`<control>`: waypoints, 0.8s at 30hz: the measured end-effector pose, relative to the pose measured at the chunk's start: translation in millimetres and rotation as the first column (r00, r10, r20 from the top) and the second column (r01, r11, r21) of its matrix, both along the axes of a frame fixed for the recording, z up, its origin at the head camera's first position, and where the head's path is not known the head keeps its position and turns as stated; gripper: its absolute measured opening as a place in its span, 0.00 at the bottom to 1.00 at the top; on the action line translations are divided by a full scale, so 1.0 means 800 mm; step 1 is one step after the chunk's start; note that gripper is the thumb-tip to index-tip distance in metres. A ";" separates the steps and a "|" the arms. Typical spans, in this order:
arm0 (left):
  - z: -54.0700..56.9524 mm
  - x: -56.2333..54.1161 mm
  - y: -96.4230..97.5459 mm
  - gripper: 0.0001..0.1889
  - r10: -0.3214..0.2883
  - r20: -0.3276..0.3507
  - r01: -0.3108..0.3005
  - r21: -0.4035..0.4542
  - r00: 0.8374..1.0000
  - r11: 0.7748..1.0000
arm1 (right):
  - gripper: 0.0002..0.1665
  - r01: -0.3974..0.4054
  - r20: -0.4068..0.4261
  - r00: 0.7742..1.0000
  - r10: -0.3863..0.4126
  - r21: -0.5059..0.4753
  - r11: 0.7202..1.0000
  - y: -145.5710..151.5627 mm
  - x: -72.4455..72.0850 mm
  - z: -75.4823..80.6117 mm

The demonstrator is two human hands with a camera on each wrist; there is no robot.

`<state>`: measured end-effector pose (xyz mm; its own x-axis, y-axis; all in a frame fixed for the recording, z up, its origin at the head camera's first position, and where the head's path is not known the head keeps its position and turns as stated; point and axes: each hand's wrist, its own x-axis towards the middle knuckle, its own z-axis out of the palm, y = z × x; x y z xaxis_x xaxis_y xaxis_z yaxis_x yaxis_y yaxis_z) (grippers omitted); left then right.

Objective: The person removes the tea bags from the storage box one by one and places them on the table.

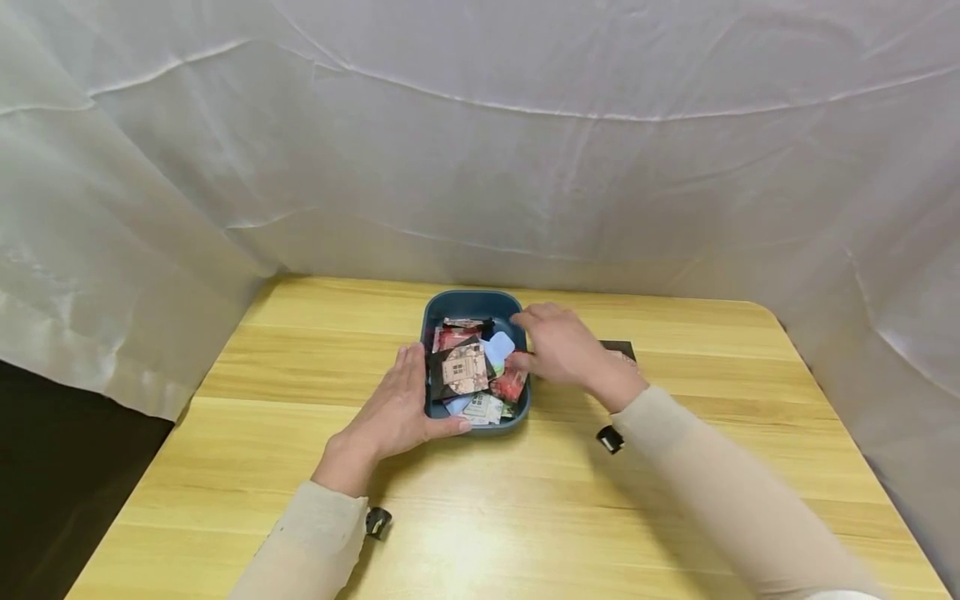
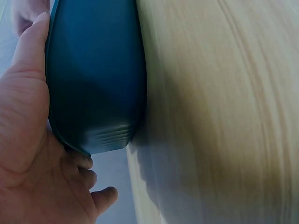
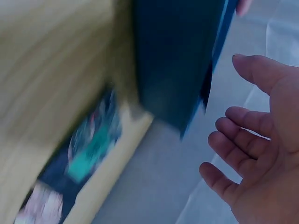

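Note:
A dark blue plastic bin [image 1: 480,431] with rounded corners stands near the far side of the table. Inside it lie several small printed packets: a black and beige one [image 1: 465,369] on top, a red one [image 1: 510,383], a white one [image 1: 483,408] and a pale blue piece [image 1: 498,347]. Against the bin's left side my left hand [image 1: 393,412] rests with long straight fingers, its thumb along the near rim. My right hand [image 1: 562,346] hovers at the right rim, fingers apart and loosely bent. In the right wrist view no object shows between those fingers.
On the wooden table [image 1: 675,467], right of the bin, more dark printed packets [image 1: 618,348] lie partly behind my right wrist. One shows a teal patch [image 3: 88,154]. Pale draped fabric [image 1: 525,167] surrounds the table's back and sides.

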<state>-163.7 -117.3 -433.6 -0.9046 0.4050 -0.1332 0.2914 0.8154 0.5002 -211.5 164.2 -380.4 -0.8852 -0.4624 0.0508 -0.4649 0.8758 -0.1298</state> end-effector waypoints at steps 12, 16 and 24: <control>0.000 -0.001 0.006 0.75 -0.035 -0.044 0.033 -0.058 0.998 0.998 | 0.51 -0.133 0.037 0.991 0.129 0.136 0.982 -0.078 0.001 -0.027; 0.000 -0.001 0.007 0.74 -0.041 -0.045 0.038 -0.056 0.998 0.998 | 0.53 -0.134 0.037 0.991 0.130 0.151 0.979 -0.089 0.002 -0.032; -0.001 -0.002 0.007 0.73 -0.031 -0.029 0.030 -0.037 0.999 0.999 | 0.54 -0.101 0.042 0.995 0.094 0.229 0.968 -0.101 -0.003 -0.037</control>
<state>-165.6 -111.7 -434.3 -0.8958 0.4274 -0.1222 0.3301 0.8236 0.4613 -213.7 83.3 -409.7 -0.8347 -0.5426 -0.0940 -0.5485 0.8343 0.0550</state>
